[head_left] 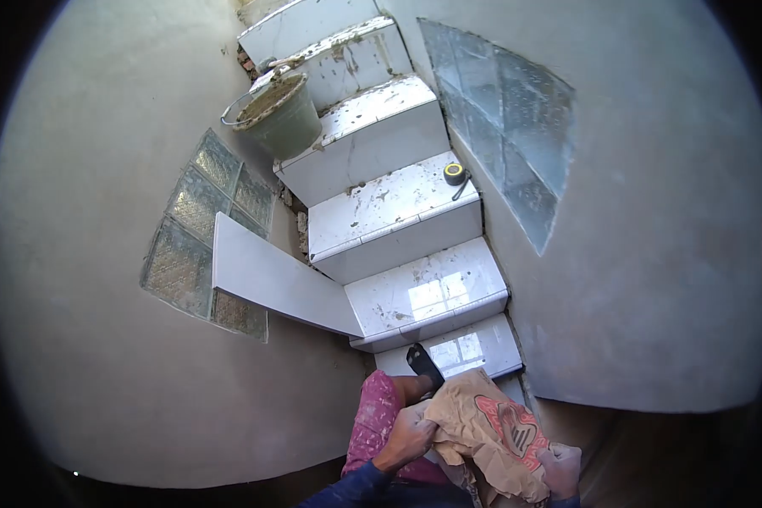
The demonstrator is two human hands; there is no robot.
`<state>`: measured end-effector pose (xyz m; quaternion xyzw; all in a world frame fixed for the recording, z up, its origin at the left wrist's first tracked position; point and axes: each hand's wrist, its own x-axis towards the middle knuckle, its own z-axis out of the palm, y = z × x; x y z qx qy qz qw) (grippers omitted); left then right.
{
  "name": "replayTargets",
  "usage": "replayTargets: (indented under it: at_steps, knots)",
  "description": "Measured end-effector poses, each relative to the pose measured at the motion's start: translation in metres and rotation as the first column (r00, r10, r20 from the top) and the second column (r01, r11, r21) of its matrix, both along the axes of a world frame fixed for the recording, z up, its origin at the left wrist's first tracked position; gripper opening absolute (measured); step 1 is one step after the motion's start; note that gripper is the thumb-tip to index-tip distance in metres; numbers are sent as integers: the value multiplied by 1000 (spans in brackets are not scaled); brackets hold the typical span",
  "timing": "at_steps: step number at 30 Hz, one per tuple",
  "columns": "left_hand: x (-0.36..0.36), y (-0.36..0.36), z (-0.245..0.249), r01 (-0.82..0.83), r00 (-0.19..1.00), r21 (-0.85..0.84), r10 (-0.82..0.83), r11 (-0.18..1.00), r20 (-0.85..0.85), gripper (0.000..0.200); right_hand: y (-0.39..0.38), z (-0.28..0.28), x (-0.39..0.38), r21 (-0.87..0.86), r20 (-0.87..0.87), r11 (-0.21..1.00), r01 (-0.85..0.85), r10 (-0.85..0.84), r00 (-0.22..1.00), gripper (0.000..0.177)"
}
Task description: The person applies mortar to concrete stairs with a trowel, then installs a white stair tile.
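A crumpled brown paper sack [474, 415] with a red and black print is stretched between my two hands at the bottom of the head view. My left hand [408, 435] has its fingers closed on the sack's left edge. At its right edge, my right hand [560, 469] grips the paper in a fist. What the sack holds, if anything, is hidden. Beyond it, my foot in a black sandal [423, 364] rests on a low white-tiled step [495, 347].
White-tiled stairs [372, 203] climb ahead, spotted with mortar. A bucket [288, 123] of mortar stands at the left, and a yellow-black tape measure [455, 174] lies at the right. A white tile slab [271, 275] leans out from the left side. Glass-block windows [508, 110] break the walls.
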<state>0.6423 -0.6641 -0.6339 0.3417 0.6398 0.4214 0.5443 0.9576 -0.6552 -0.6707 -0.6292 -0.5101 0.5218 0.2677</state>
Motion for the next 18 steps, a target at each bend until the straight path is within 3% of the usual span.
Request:
replayTargets:
  at_steps: [5, 8, 9, 12, 14, 16, 18]
  knots:
    - [-49, 58, 52, -76, 997, 166, 78, 983, -3, 30, 90, 74, -66, 25, -55, 975, -222, 223, 973, 28]
    - [-87, 89, 74, -91, 993, 248, 107, 964, -52, 27, 152, 109, -95, 107, 56, 835, -539, 536, 842, 32]
    - [-100, 101, 81, -92, 991, 286, 114, 954, -64, 27, 167, 128, -116, 107, -18, 846, -523, 527, 850, 35]
    - [-145, 134, 105, -92, 988, 333, 127, 938, -85, 24, 208, 166, -160, 27, 21, 845, -534, 534, 845, 34]
    - [-173, 157, 128, -30, 994, 304, 59, 952, -87, 25, 226, 192, -184, -85, 42, 909, -408, 412, 910, 34]
    - [-200, 179, 125, 41, 995, 377, -2, 925, -102, 26, 234, 211, -203, -164, 93, 953, -254, 272, 958, 35]
    - [-222, 199, 143, 82, 987, 420, -15, 904, -160, 27, 253, 242, -226, -180, 106, 952, -248, 269, 957, 33]
